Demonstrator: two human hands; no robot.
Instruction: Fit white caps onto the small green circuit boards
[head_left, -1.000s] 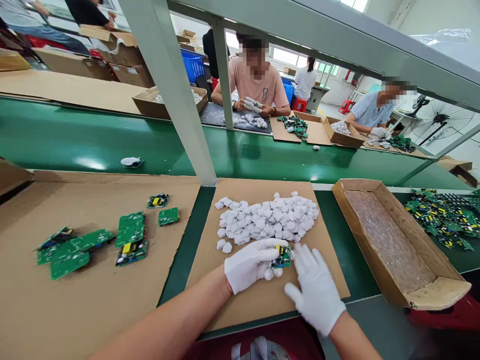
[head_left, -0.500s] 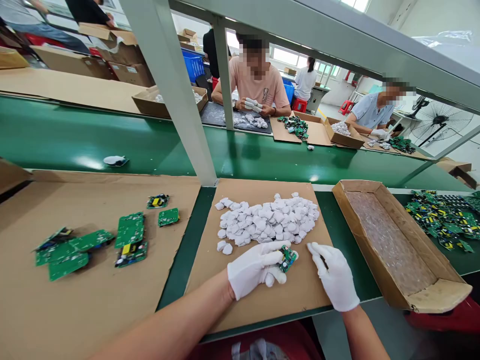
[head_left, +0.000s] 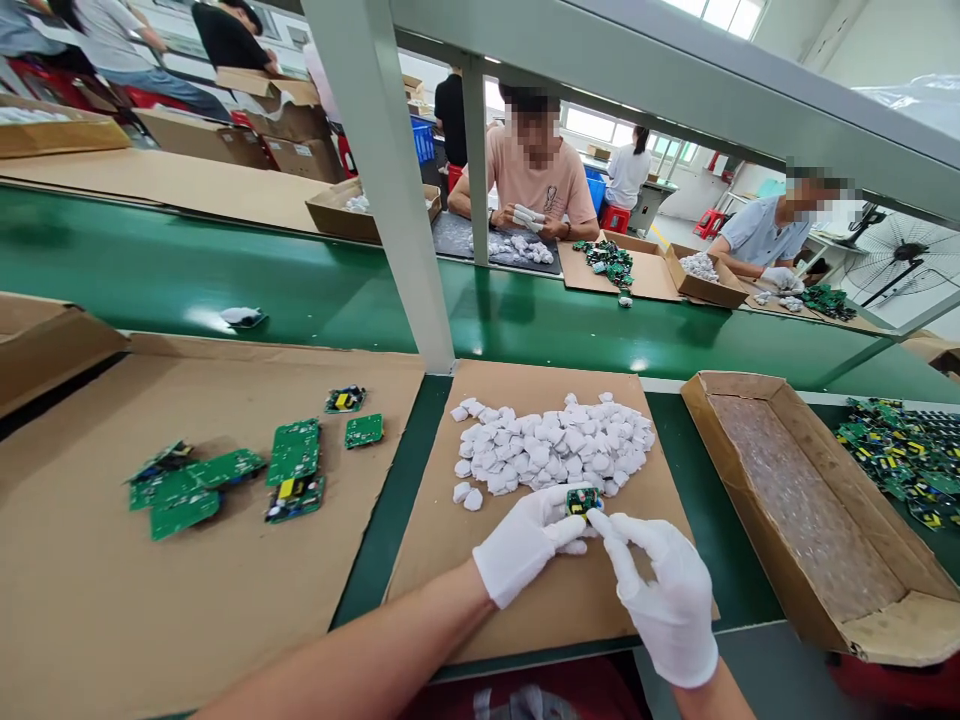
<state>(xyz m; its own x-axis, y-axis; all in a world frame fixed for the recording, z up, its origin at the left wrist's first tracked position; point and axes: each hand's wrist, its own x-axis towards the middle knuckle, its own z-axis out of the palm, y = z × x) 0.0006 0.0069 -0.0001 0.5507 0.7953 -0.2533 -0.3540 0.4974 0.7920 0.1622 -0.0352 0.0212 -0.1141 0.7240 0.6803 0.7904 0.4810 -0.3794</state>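
My left hand [head_left: 534, 538], in a white glove, is closed around a small green circuit board [head_left: 583, 501] with its component side facing up. My gloved right hand [head_left: 664, 590] reaches in from the right, its thumb and finger drawn together at the board's lower right corner. Whether something small sits between those fingertips is hidden. Just beyond both hands, a heap of small white pieces [head_left: 555, 445] lies on a cardboard sheet [head_left: 427, 560].
On the left cardboard [head_left: 225, 610] lie several circuit boards [head_left: 294, 452]. To the right stand a long cardboard box [head_left: 802, 500] and a pile of boards [head_left: 900, 450]. A grey post [head_left: 416, 230] rises before the green belt [head_left: 337, 290]. Co-workers sit across it.
My right hand has moved left to the board, its fingertips now at the corner. The board in my left hand has turned more level. The whole view has shifted slightly.
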